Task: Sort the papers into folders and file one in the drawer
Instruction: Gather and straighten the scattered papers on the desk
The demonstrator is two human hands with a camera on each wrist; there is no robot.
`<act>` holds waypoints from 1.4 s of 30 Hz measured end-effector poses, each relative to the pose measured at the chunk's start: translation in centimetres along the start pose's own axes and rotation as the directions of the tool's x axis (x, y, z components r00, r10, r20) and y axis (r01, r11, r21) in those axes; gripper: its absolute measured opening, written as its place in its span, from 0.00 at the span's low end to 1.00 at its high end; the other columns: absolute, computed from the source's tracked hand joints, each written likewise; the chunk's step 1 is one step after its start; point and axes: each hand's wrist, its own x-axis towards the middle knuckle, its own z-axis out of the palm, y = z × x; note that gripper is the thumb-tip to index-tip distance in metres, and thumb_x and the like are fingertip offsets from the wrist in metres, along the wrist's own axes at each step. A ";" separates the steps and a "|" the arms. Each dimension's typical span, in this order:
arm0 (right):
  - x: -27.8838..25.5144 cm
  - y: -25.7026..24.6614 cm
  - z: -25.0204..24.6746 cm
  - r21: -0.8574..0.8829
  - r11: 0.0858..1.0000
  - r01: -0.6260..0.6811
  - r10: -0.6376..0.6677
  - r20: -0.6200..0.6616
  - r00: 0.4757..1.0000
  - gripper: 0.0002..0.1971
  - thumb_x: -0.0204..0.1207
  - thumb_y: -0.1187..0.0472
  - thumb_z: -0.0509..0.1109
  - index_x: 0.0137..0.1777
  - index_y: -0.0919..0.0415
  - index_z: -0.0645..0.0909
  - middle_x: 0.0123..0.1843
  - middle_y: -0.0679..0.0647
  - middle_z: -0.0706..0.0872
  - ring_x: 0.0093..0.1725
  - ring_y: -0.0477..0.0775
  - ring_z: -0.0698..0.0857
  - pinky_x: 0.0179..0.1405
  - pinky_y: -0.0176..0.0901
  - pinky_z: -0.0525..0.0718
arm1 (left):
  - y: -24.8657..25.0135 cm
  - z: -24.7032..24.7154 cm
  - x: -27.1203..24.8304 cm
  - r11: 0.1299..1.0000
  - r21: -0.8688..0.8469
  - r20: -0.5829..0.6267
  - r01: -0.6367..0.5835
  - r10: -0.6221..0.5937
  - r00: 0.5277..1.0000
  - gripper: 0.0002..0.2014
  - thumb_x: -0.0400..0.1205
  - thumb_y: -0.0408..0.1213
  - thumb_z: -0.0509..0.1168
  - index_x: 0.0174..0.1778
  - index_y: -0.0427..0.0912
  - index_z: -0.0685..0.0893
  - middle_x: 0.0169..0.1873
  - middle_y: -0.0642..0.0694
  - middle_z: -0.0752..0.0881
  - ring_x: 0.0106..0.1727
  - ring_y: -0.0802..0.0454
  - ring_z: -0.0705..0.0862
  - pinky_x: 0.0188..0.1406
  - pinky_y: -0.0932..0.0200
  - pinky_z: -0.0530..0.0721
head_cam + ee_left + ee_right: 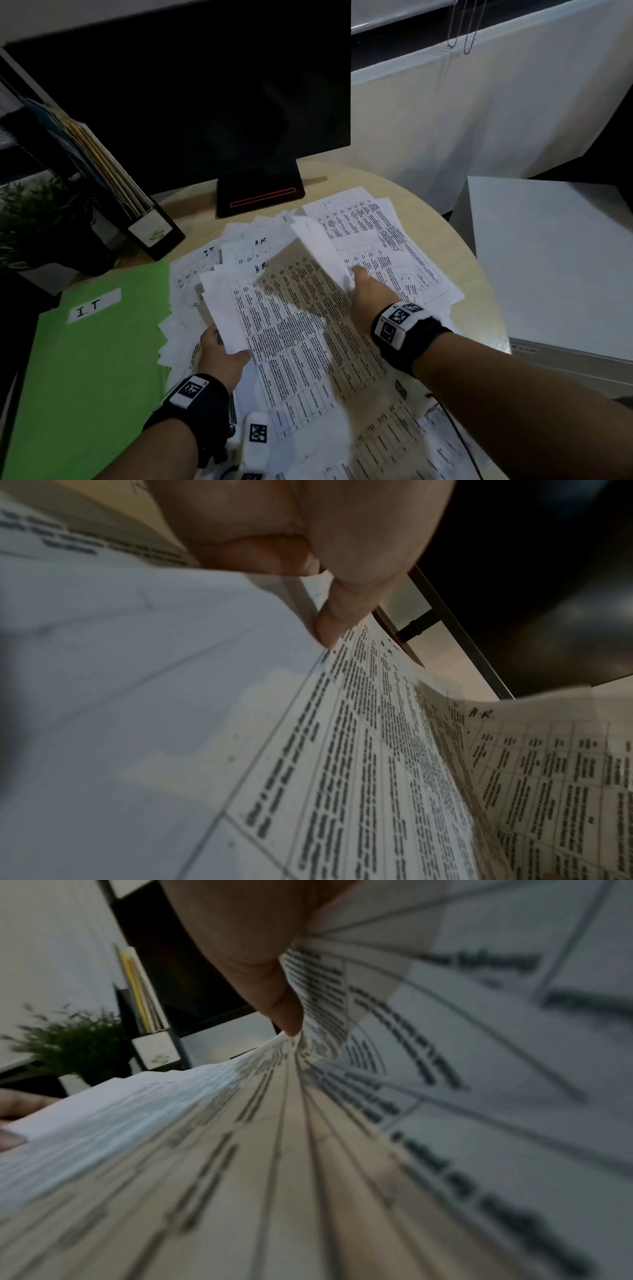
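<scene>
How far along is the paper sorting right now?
Early. Done: a green folder labelled I.T lies out, closed, left of the pile. In hand: the left hand and right hand each grip an edge of a printed sheet marked H.R.. Left: loose white sheets marked I.T and H.R. cover the round desk; no drawer filing is visible.

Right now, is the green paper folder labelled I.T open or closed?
Closed. The green paper folder labelled I.T lies flat on the table's left side, its labelled cover up, no sheets showing inside; loose printed papers lie beside it.

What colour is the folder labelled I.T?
The folder is bright green with a white label; the head view shows it best.
</scene>
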 end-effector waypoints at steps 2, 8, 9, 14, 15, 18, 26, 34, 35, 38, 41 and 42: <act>0.6 0.7 -0.6 -0.077 0.995 -0.069 0.070 0.013 0.997 0.12 0.78 0.68 0.58 0.60 0.61 0.72 0.58 0.60 0.82 0.48 0.57 0.81 0.49 0.48 0.83 | 0.0 0.1 -0.1 1.000 0.007 0.002 -0.012 0.012 1.000 0.37 0.75 0.16 0.68 0.77 0.33 0.59 0.68 0.32 0.76 0.66 0.37 0.77 0.62 0.50 0.74; 1.2 2.2 -0.4 -0.257 0.925 -0.282 0.281 -0.039 0.959 0.16 0.74 0.62 0.59 0.62 0.52 0.73 0.63 0.60 0.67 0.64 0.69 0.68 0.60 0.66 0.77 | -0.3 0.0 0.3 1.000 0.003 0.001 -0.004 0.004 1.000 0.36 0.74 0.16 0.69 0.76 0.32 0.62 0.67 0.32 0.78 0.64 0.37 0.79 0.59 0.52 0.75; 1.3 2.2 -0.3 -0.241 0.925 -0.293 0.296 -0.022 0.955 0.17 0.74 0.62 0.59 0.63 0.51 0.73 0.63 0.61 0.66 0.64 0.70 0.68 0.61 0.68 0.76 | -0.4 0.0 0.4 1.000 -0.003 0.002 0.001 -0.001 1.000 0.35 0.74 0.16 0.68 0.76 0.32 0.62 0.67 0.32 0.78 0.64 0.37 0.79 0.60 0.51 0.75; 1.8 2.6 -0.1 -0.271 0.913 -0.304 0.322 0.022 0.947 0.24 0.74 0.63 0.61 0.70 0.46 0.69 0.68 0.60 0.64 0.67 0.71 0.65 0.62 0.69 0.75 | -0.4 0.0 0.5 0.999 -0.031 0.013 0.012 -0.011 1.000 0.36 0.74 0.15 0.68 0.77 0.32 0.61 0.64 0.35 0.79 0.64 0.37 0.79 0.62 0.49 0.75; 1.8 2.7 -0.2 -0.285 0.908 -0.307 0.325 0.017 0.946 0.24 0.74 0.63 0.61 0.70 0.46 0.69 0.68 0.61 0.63 0.67 0.71 0.65 0.62 0.69 0.75 | -0.5 0.0 0.6 0.999 -0.038 0.012 0.012 -0.012 1.000 0.36 0.74 0.15 0.67 0.77 0.32 0.61 0.63 0.36 0.79 0.64 0.37 0.79 0.61 0.50 0.75; 1.8 3.3 -0.3 -0.280 0.905 -0.321 0.336 0.007 0.942 0.20 0.76 0.60 0.62 0.68 0.47 0.70 0.68 0.62 0.63 0.67 0.72 0.65 0.62 0.67 0.75 | -0.6 0.0 0.6 0.999 -0.045 0.009 0.010 -0.010 1.000 0.36 0.74 0.14 0.67 0.77 0.32 0.61 0.65 0.34 0.79 0.64 0.36 0.80 0.62 0.49 0.75; 1.2 2.7 -0.8 -0.322 0.904 -0.282 0.271 -0.080 0.959 0.18 0.75 0.53 0.69 0.63 0.51 0.71 0.62 0.60 0.66 0.61 0.65 0.71 0.56 0.60 0.77 | -0.5 -0.1 0.5 1.000 -0.022 0.017 -0.018 0.018 1.000 0.36 0.74 0.15 0.68 0.77 0.32 0.61 0.64 0.34 0.79 0.56 0.45 0.78 0.60 0.51 0.75; -1.4 -0.2 -1.3 -0.552 0.834 0.025 -0.087 -0.086 0.992 0.16 0.80 0.58 0.59 0.67 0.57 0.74 0.58 0.56 0.74 0.61 0.57 0.75 0.63 0.59 0.75 | -0.4 0.0 0.4 0.999 -0.018 0.012 -0.026 0.026 1.000 0.36 0.74 0.15 0.67 0.77 0.32 0.60 0.66 0.33 0.78 0.62 0.40 0.79 0.61 0.51 0.74; -1.8 -0.7 -1.2 -0.551 0.828 0.108 -0.142 -0.020 0.990 0.18 0.81 0.59 0.59 0.69 0.58 0.71 0.59 0.56 0.75 0.60 0.57 0.76 0.64 0.57 0.76 | -0.5 0.0 0.5 1.000 -0.015 0.014 -0.023 0.023 1.000 0.36 0.74 0.15 0.67 0.77 0.32 0.60 0.66 0.33 0.78 0.62 0.39 0.79 0.61 0.51 0.74; -2.6 -2.0 -0.9 -0.528 0.811 0.254 -0.251 0.079 0.965 0.20 0.81 0.62 0.59 0.72 0.61 0.68 0.59 0.58 0.75 0.58 0.57 0.79 0.62 0.54 0.78 | -0.5 0.0 0.6 1.000 -0.013 0.014 -0.021 0.021 1.000 0.36 0.74 0.15 0.68 0.77 0.32 0.60 0.66 0.32 0.78 0.63 0.38 0.79 0.61 0.51 0.74; -2.7 -2.4 -0.8 -0.537 0.800 0.269 -0.242 0.122 0.963 0.18 0.81 0.64 0.58 0.71 0.60 0.69 0.53 0.58 0.72 0.53 0.59 0.79 0.53 0.52 0.78 | -0.4 0.0 0.5 1.000 -0.016 0.021 -0.024 0.025 0.999 0.36 0.75 0.15 0.67 0.77 0.31 0.60 0.66 0.32 0.78 0.65 0.38 0.78 0.61 0.53 0.73; -2.7 -2.4 -0.7 -0.519 0.814 0.261 -0.225 0.133 0.965 0.18 0.81 0.65 0.58 0.70 0.61 0.70 0.51 0.58 0.69 0.50 0.58 0.79 0.51 0.51 0.78 | -0.4 0.0 0.5 1.000 -0.018 0.027 -0.025 0.026 0.999 0.35 0.75 0.15 0.67 0.77 0.31 0.61 0.67 0.32 0.78 0.65 0.38 0.78 0.61 0.54 0.73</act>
